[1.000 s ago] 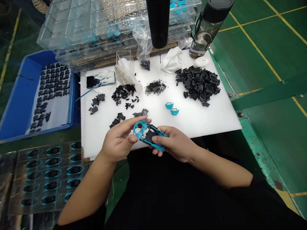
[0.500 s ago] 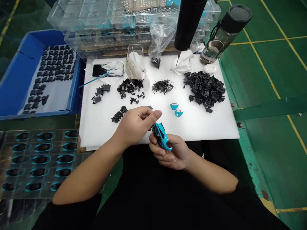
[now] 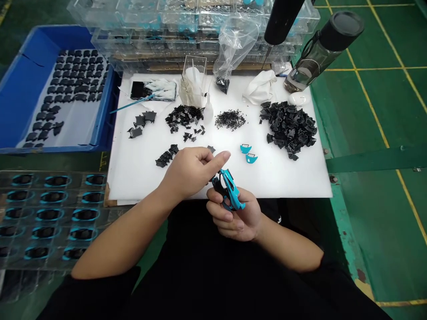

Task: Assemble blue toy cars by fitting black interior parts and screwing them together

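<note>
My right hand is wrapped round a blue-and-black plastic shell, shaped like a toy car body, just off the front edge of the board. The shell is tilted, with a gap showing along its middle. At its upper end, my left hand is closed, its thumb stretched over the shell and its fingers curled against it. The left fingertips are mostly hidden. Beyond the hands lie two small blue curved pieces. A few dark plastic pieces are just past my left hand.
The white board carries piles of black parts, tiny black pins and a clear cup. A black screwdriver hangs above. A bottle stands back right, a blue bin left. Clear trays are stacked behind.
The shell has turned in my right hand, and the gap in its middle shows wider. Both hands stay at it. The whole view has shifted slightly.
</note>
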A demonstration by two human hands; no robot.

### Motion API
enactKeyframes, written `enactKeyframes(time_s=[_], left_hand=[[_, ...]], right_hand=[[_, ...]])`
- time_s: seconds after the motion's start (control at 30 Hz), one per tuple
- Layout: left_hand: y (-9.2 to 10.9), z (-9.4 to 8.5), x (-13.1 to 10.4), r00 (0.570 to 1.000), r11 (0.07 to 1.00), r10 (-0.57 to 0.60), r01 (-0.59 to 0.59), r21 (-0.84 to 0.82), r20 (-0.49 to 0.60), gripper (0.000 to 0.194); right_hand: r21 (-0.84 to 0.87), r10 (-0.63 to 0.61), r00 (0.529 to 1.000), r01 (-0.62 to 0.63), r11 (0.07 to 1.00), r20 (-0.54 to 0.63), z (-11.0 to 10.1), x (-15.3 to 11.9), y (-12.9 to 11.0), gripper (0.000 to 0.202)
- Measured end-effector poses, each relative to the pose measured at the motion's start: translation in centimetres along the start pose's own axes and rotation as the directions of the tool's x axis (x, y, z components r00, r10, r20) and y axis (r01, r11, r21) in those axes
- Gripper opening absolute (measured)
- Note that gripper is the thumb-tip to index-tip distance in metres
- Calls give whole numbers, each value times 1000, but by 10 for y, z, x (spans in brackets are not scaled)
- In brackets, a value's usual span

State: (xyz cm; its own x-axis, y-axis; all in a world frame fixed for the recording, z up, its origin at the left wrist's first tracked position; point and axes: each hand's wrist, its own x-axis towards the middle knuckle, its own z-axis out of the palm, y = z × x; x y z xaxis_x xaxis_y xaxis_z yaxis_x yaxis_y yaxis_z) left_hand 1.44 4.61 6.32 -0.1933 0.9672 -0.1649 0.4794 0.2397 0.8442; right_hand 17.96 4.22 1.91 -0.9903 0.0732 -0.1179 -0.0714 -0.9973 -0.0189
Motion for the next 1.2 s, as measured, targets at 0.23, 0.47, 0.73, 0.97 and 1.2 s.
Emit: enactKeyframes(time_s=[0.23, 0.47, 0.73, 0.97, 1.2], left_hand=[[-13, 3, 4, 992, 984, -85, 98, -150, 91, 53], [-14, 6, 2, 981, 895, 45, 45, -443, 190, 41], [-46, -29, -21, 974, 974, 210, -216, -64, -82, 34], [-79, -59, -7, 942, 552, 334, -173, 816, -26, 30], [-76, -65, 15, 916, 535, 381, -326, 779, 122, 13]], right_hand=[[4, -36, 999, 36, 999, 0, 8, -3, 2, 10], [-105, -135, 958, 112, 988, -251, 12, -3, -1, 48], [-294, -355, 852, 251, 922, -386, 8, -3, -17, 57], [-395, -481, 724, 306, 866, -493, 4, -2, -27, 48], [-408, -496, 739, 322, 854, -456, -3, -1, -23, 48]])
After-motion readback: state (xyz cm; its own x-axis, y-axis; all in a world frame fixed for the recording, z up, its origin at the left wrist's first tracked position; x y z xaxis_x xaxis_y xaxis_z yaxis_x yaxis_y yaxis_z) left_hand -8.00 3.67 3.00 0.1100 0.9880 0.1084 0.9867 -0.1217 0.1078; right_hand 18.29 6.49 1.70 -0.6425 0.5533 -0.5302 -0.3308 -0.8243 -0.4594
